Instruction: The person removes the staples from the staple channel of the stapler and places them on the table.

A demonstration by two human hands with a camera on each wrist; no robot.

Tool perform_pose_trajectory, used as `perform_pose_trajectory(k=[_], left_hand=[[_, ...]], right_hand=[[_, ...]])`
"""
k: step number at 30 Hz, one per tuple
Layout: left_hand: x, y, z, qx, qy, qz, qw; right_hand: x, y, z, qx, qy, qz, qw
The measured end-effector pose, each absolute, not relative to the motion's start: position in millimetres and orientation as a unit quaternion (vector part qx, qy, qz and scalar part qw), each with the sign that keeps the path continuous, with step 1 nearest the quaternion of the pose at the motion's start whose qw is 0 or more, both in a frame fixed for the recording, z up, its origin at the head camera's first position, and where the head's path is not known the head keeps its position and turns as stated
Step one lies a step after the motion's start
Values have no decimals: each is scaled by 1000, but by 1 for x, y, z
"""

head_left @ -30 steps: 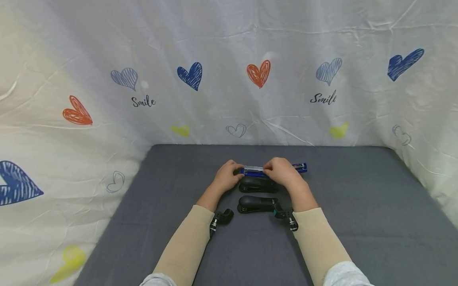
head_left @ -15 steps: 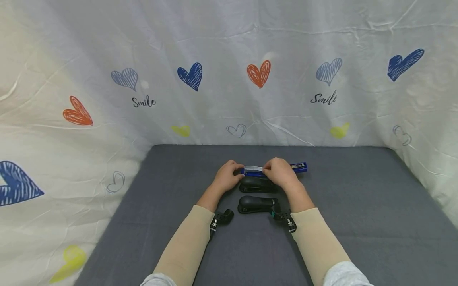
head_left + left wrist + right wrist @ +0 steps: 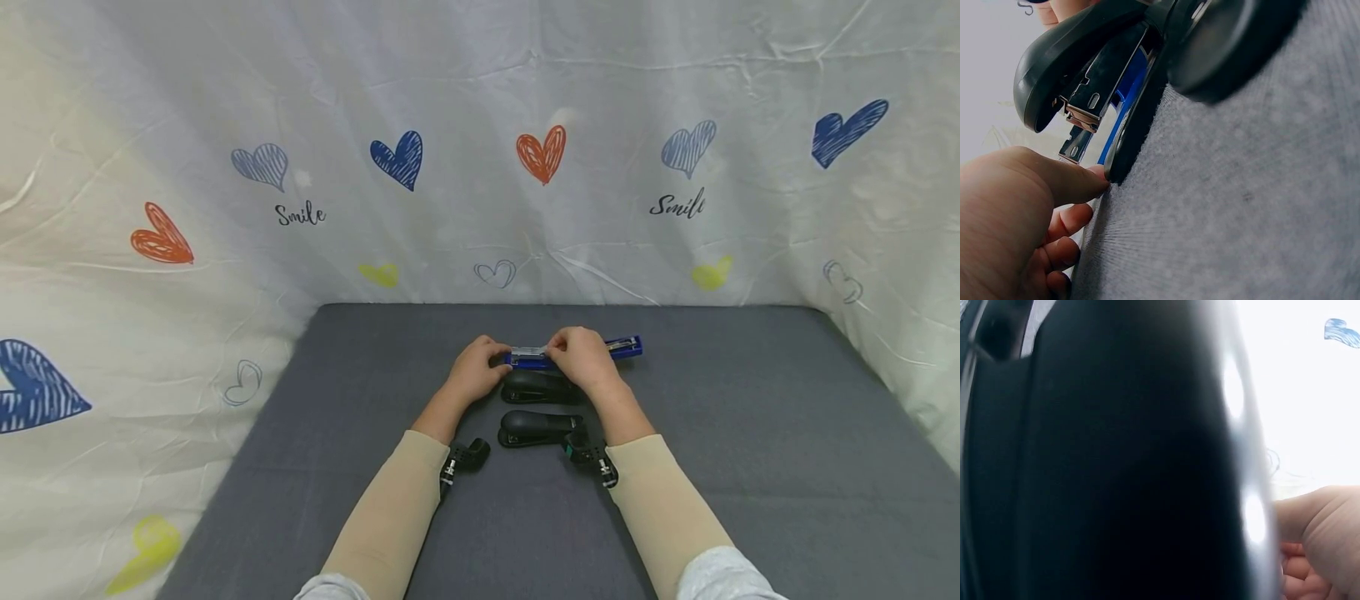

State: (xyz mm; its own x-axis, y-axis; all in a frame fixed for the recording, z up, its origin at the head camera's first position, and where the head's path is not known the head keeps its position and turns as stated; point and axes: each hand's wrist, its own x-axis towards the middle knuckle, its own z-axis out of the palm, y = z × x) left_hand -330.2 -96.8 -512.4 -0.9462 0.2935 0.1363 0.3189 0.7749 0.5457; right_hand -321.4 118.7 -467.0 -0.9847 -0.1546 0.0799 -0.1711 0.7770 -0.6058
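A white curtain point(image 3: 112, 317) printed with hearts is hanging at the left and along the back, and a grey-covered table point(image 3: 360, 367) is spreading in front of it. On the left, a person's beige sleeve point(image 3: 390, 508) is bearing a small black wrist camera point(image 3: 468, 456). Ahead of it, the left hand point(image 3: 474, 371) is holding the left end of the blue stapler point(image 3: 628, 347) in a narrow pinch between thumb and fingers. The blue stapler is lying opened out sideways near the table's back edge, and a silvery strip point(image 3: 527, 352) is showing along its left part. Just in front of it a black stapler point(image 3: 538, 387) is lying parallel, and a second black stapler point(image 3: 536, 427) is lying nearer the person. To the right, the right hand point(image 3: 585, 360) is reaching over the middle of the blue stapler, its thumb and fingertips narrowly pinching the strip's right end. The other sleeve point(image 3: 667, 500) is following at far right.
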Motion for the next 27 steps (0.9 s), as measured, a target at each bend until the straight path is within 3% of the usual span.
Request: perform_pose_trajectory(k=[27], left_hand=[[-331,-97,-512,-160,-941,-298,23]], right_hand=[[-323,110,-474,90,-911,402,21]])
